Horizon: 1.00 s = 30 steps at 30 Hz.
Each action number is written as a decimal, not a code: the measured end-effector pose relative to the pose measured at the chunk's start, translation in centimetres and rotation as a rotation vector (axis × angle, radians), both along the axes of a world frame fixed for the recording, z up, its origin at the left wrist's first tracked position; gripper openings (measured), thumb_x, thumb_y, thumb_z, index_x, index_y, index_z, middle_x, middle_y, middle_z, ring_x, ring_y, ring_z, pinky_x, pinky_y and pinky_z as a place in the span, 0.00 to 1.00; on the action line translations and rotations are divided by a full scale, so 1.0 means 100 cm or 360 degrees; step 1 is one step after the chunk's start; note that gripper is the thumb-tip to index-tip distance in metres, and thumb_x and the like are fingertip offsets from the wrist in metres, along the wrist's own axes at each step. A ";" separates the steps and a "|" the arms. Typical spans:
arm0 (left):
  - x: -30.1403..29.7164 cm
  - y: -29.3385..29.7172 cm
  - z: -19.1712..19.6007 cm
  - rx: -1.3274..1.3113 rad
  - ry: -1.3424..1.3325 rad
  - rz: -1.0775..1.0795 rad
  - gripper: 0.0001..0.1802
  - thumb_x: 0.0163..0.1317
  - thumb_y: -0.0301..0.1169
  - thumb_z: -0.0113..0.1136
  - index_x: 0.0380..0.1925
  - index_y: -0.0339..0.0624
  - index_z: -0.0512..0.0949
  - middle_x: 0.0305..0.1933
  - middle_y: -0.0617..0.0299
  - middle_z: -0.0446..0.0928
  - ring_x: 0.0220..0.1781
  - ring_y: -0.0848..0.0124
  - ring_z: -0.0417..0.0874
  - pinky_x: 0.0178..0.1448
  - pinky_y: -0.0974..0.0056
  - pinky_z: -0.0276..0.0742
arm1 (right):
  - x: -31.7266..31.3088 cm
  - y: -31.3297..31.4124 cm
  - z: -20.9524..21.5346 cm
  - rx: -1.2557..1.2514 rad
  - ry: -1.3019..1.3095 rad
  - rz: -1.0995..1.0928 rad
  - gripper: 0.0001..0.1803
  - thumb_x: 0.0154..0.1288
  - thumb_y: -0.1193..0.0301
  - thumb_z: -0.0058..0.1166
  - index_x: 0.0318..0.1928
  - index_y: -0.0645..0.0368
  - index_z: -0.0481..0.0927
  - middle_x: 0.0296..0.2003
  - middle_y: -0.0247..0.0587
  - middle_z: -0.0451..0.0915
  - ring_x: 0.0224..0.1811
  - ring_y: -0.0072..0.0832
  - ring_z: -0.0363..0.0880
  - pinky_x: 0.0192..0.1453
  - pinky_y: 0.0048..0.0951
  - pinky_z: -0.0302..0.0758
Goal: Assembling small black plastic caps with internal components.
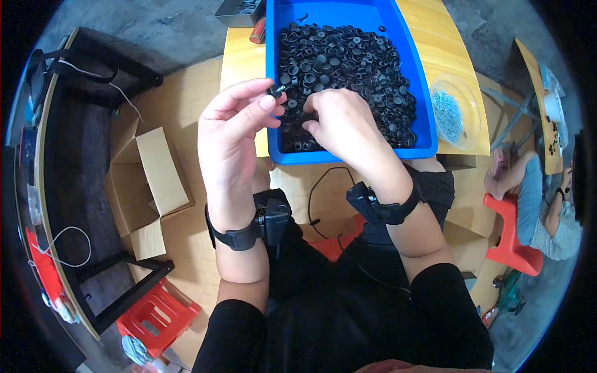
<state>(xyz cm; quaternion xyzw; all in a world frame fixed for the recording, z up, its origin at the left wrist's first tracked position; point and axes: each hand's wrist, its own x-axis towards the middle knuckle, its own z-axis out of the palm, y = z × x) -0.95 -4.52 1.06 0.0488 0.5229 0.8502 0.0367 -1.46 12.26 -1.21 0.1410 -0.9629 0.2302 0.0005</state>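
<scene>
Between the thumb and fingertips of my left hand (pixel 235 121) is a small black plastic part (pixel 272 92), with a bit of threaded metal showing at its side. This hand is raised at the left wall of a blue tray (pixel 360 156). Many loose black round plastic caps (pixel 348 62) fill the tray's bottom. My right hand (pixel 346 117) reaches over the tray's near half, fingers curled down close to the caps. Its thumb and forefinger are bent toward each other, and whatever lies between them is hidden.
Right of the tray, a clear round bowl (pixel 470 112) holds pale blue screws. A red-handled tool (pixel 258 31) and a dark box (pixel 237 13) lie at its left. An open cardboard box (pixel 163 171) and red stool (pixel 158 317) stand left; another person (pixel 528 199) sits far right.
</scene>
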 end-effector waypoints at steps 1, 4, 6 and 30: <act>0.000 0.000 0.000 0.0037 -0.0035 -0.0020 0.13 0.53 0.23 0.61 0.40 0.30 0.77 0.34 0.52 0.79 0.34 0.69 0.82 0.36 0.71 0.77 | -0.001 0.001 0.000 0.0003 0.0018 -0.0010 0.12 0.45 0.71 0.61 0.32 0.62 0.81 0.24 0.47 0.79 0.29 0.40 0.79 0.35 0.35 0.75; 0.001 -0.003 0.000 0.0130 -0.0074 -0.0038 0.13 0.54 0.24 0.61 0.40 0.30 0.77 0.34 0.51 0.79 0.34 0.70 0.81 0.36 0.71 0.77 | 0.000 0.004 0.010 -0.0263 -0.0037 -0.0020 0.11 0.45 0.72 0.60 0.33 0.62 0.81 0.24 0.46 0.79 0.28 0.38 0.79 0.33 0.33 0.75; 0.001 -0.006 -0.001 0.0120 -0.0051 -0.0080 0.13 0.55 0.25 0.60 0.41 0.31 0.77 0.34 0.52 0.80 0.34 0.69 0.82 0.36 0.71 0.78 | 0.001 0.008 0.017 -0.0713 0.0087 -0.0051 0.12 0.45 0.72 0.60 0.33 0.61 0.81 0.25 0.45 0.79 0.27 0.36 0.79 0.33 0.31 0.76; 0.012 0.031 0.000 0.0264 -0.0011 -0.0326 0.10 0.57 0.21 0.57 0.40 0.32 0.75 0.36 0.54 0.79 0.38 0.71 0.81 0.42 0.68 0.81 | 0.023 0.040 0.037 -0.1358 0.0255 0.0179 0.13 0.48 0.82 0.59 0.38 0.62 0.80 0.27 0.37 0.77 0.28 0.22 0.77 0.31 0.19 0.74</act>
